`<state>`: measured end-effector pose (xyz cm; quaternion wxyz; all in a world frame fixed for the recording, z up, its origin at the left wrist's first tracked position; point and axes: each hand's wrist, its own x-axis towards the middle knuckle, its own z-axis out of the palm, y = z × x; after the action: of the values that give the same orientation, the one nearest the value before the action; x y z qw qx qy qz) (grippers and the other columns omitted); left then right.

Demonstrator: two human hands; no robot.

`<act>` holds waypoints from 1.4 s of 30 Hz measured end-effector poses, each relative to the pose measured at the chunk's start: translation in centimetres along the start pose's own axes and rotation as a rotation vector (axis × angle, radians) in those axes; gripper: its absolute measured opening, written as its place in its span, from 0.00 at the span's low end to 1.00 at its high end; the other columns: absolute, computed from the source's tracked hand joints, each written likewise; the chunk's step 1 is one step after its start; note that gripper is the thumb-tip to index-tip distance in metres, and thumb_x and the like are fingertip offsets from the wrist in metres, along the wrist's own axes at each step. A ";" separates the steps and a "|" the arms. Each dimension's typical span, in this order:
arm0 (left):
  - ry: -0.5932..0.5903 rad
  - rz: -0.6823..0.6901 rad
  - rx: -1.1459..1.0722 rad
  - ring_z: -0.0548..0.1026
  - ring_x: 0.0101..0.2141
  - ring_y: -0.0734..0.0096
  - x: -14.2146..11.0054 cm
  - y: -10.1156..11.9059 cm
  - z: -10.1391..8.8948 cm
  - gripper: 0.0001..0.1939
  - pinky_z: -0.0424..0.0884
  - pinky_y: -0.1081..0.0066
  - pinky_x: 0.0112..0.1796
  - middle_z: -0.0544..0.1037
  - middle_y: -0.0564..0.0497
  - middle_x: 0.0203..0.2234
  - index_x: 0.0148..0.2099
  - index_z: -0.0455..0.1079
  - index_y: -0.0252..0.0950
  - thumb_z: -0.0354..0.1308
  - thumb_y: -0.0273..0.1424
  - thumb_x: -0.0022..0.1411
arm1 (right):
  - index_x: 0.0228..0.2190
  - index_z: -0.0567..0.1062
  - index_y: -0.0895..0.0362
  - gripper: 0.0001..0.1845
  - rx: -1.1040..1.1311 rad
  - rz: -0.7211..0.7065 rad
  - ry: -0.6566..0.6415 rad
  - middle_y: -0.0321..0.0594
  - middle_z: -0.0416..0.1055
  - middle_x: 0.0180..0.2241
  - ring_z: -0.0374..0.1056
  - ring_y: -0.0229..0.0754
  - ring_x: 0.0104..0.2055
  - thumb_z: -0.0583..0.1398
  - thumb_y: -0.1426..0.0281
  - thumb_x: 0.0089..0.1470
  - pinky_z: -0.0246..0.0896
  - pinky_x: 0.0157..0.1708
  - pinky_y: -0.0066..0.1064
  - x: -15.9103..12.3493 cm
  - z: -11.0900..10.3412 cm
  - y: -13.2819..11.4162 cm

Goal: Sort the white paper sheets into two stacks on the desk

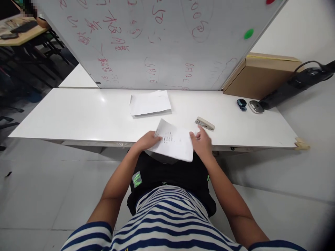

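Between my two hands is a sheaf of printed paper (174, 141), held over the front edge of the desk. My left hand (148, 141) grips its left side, thumb on top. At the paper's right edge, my right hand (202, 141) pinches with the thumb against the sheet and the fingers curled. Just beyond my right hand lies a beige stapler (205, 123), near the fingers but not held. Farther back on the desk rests another stack of white paper (150, 103), slightly fanned.
A whiteboard (162, 45) with red writing stands along the back of the white desk (86, 115). To the right are a cardboard box (259, 78), a dark watch-like item (242, 103), a small rounded device (256, 106) and a black cylindrical appliance (290, 87).
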<state>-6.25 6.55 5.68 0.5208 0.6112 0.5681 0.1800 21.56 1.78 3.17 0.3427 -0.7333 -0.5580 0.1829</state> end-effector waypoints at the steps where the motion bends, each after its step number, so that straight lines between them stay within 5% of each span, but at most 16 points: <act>1: -0.031 -0.018 -0.018 0.77 0.29 0.59 -0.6 -0.4 0.7 0.14 0.70 0.69 0.27 0.81 0.46 0.28 0.30 0.77 0.34 0.64 0.41 0.49 | 0.58 0.64 0.57 0.31 -0.125 -0.050 0.086 0.53 0.71 0.47 0.65 0.57 0.50 0.54 0.56 0.58 0.54 0.52 0.55 0.9 -0.6 0.7; 4: -0.215 -0.123 -0.213 0.79 0.33 0.58 -2.0 -2.0 3.6 0.18 0.73 0.68 0.31 0.82 0.45 0.34 0.37 0.78 0.35 0.65 0.42 0.48 | 0.57 0.65 0.58 0.26 -0.402 -0.215 0.160 0.56 0.63 0.56 0.55 0.61 0.59 0.54 0.64 0.58 0.45 0.56 0.58 4.8 -2.4 3.2; 8: -0.443 -0.222 -0.479 0.79 0.38 0.57 -2.1 -3.1 7.0 0.23 0.75 0.64 0.39 0.81 0.43 0.40 0.42 0.78 0.33 0.68 0.42 0.46 | 0.48 0.73 0.60 0.19 -0.529 -0.315 -0.249 0.54 0.71 0.47 0.64 0.57 0.49 0.53 0.67 0.57 0.57 0.49 0.49 9.4 -3.3 5.0; 16: -0.337 -0.170 -0.370 0.79 0.39 0.54 0.4 -0.9 8.4 0.19 0.74 0.66 0.38 0.82 0.43 0.36 0.37 0.78 0.37 0.69 0.42 0.45 | 0.44 0.77 0.50 0.16 -0.192 -0.432 -0.616 0.41 0.69 0.50 0.61 0.51 0.54 0.58 0.68 0.53 0.57 0.54 0.44 9.2 -0.2 1.2; 22: -0.206 -0.203 -0.302 0.80 0.36 0.52 1.3 -0.8 8.2 0.18 0.73 0.65 0.35 0.82 0.43 0.30 0.33 0.76 0.36 0.71 0.39 0.40 | 0.41 0.78 0.48 0.15 -0.063 -0.387 -0.636 0.37 0.67 0.53 0.57 0.51 0.57 0.59 0.70 0.50 0.51 0.59 0.48 9.0 0.7 0.4; 27: -0.274 -0.398 -0.486 0.80 0.34 0.51 1.2 0.2 8.6 0.19 0.76 0.61 0.32 0.80 0.42 0.31 0.33 0.72 0.34 0.72 0.38 0.40 | 0.40 0.78 0.50 0.17 -0.064 -0.387 -0.676 0.37 0.67 0.54 0.55 0.51 0.59 0.59 0.74 0.47 0.49 0.60 0.48 9.2 0.4 0.4; 32: -0.326 -0.440 -0.681 0.79 0.33 0.60 0.9 0.1 9.5 0.19 0.78 0.63 0.31 0.79 0.46 0.34 0.36 0.70 0.34 0.71 0.34 0.43 | 0.38 0.79 0.52 0.15 -0.027 -0.376 -0.674 0.41 0.68 0.53 0.60 0.50 0.57 0.60 0.73 0.47 0.52 0.60 0.47 9.7 0.4 0.5; 36: -0.393 -0.433 -0.671 0.78 0.31 0.65 0.8 0.0 9.8 0.17 0.77 0.67 0.29 0.78 0.46 0.33 0.38 0.72 0.32 0.69 0.33 0.47 | 0.38 0.79 0.52 0.15 -0.010 -0.362 -0.692 0.41 0.67 0.54 0.61 0.50 0.57 0.61 0.74 0.46 0.53 0.59 0.46 9.9 0.4 0.7; 42: -0.294 -0.455 -0.462 0.79 0.33 0.61 0.1 1.1 9.1 0.25 0.74 0.69 0.29 0.80 0.44 0.36 0.45 0.69 0.33 0.70 0.39 0.47 | 0.39 0.79 0.51 0.17 -0.049 -0.397 -0.693 0.39 0.67 0.54 0.61 0.50 0.57 0.59 0.76 0.46 0.53 0.59 0.45 9.7 0.1 0.6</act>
<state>1.67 2.93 2.99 0.7482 0.3546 0.5529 0.0934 24.92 10.84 3.81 0.1452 -0.5140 -0.7756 0.3363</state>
